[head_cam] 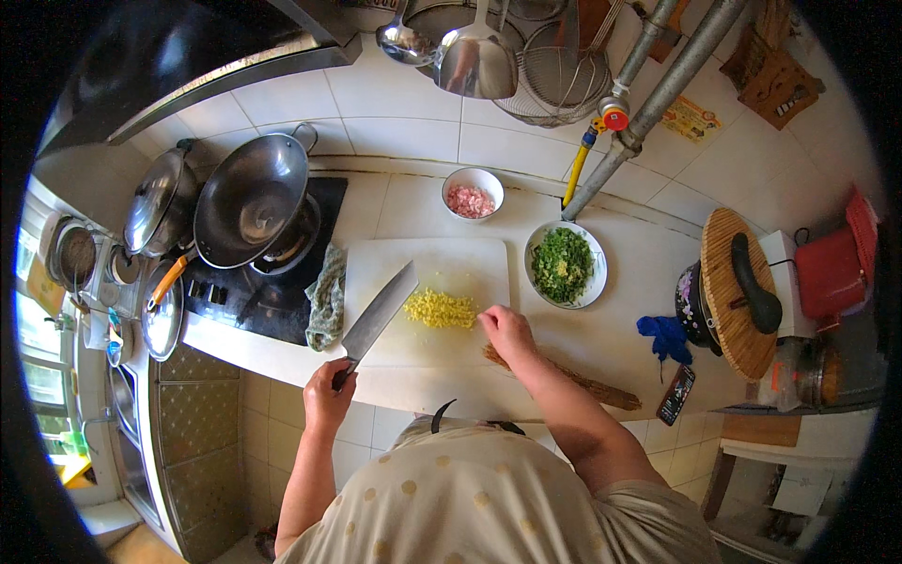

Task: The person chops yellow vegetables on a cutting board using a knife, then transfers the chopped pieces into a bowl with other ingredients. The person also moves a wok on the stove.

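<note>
My left hand (330, 393) grips the dark handle of a kitchen knife (379, 310), its broad blade slanting up over the left part of a white cutting board (423, 257). On the board lies a small heap of finely chopped yellow food (440, 309). Close to the heap's right end is my right hand (506, 333), its fingers curled together at the board's edge; whether they pinch anything cannot be seen. A bowl of diced pink meat (471, 201) stands behind the board. To the right, a white plate (600, 276) bears chopped greens (560, 264) with a little pale yellow food on top.
On the left, a wok (252, 201) rests on the black gas hob (328, 211), near a folded cloth (326, 299). A brown fibrous bundle (599, 391), blue cloth (664, 337), phone (676, 395) and lidded pot (690, 307) are at right. Ladles and strainers hang above.
</note>
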`<action>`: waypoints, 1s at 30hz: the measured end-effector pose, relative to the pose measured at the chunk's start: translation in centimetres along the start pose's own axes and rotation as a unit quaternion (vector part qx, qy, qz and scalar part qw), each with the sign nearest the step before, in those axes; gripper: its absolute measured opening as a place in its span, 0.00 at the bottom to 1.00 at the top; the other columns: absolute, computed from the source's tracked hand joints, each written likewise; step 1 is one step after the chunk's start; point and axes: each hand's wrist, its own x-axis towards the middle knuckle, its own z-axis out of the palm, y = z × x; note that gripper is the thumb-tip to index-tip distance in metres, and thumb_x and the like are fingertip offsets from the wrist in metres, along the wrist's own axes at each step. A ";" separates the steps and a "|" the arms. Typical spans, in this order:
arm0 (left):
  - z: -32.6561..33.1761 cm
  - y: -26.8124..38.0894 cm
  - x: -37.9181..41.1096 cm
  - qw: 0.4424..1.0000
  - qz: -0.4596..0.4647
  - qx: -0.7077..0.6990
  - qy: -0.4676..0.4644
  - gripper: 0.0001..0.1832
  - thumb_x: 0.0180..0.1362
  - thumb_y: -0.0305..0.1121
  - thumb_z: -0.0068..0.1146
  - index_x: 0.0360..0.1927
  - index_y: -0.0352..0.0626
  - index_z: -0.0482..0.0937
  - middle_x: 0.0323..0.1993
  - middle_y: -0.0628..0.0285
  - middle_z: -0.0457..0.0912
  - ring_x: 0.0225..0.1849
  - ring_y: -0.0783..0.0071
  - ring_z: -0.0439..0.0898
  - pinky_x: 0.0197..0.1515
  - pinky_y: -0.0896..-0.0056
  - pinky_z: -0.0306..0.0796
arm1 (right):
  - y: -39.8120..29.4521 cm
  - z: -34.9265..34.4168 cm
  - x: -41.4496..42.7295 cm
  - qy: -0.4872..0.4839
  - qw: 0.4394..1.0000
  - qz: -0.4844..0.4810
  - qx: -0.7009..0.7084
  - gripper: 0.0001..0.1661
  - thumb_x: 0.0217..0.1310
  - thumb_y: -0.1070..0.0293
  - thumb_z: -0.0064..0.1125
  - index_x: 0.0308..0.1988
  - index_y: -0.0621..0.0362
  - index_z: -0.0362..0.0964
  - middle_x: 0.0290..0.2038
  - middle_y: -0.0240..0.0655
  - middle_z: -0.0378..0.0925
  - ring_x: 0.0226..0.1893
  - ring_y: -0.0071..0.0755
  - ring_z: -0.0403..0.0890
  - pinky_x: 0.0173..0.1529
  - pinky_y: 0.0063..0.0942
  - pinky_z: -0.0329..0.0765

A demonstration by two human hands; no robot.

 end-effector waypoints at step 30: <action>-0.9 -1.6 0.4 0.999 -0.004 -0.043 -0.010 0.12 0.51 0.27 0.66 0.40 0.40 0.78 0.31 0.58 0.83 0.30 0.74 0.82 0.34 0.75 0.75 | 6.4 -2.6 8.1 -0.069 0.965 0.083 -0.237 0.09 0.58 0.66 0.52 0.34 0.56 0.78 0.31 0.45 0.81 0.33 0.51 0.82 0.38 0.43 0.78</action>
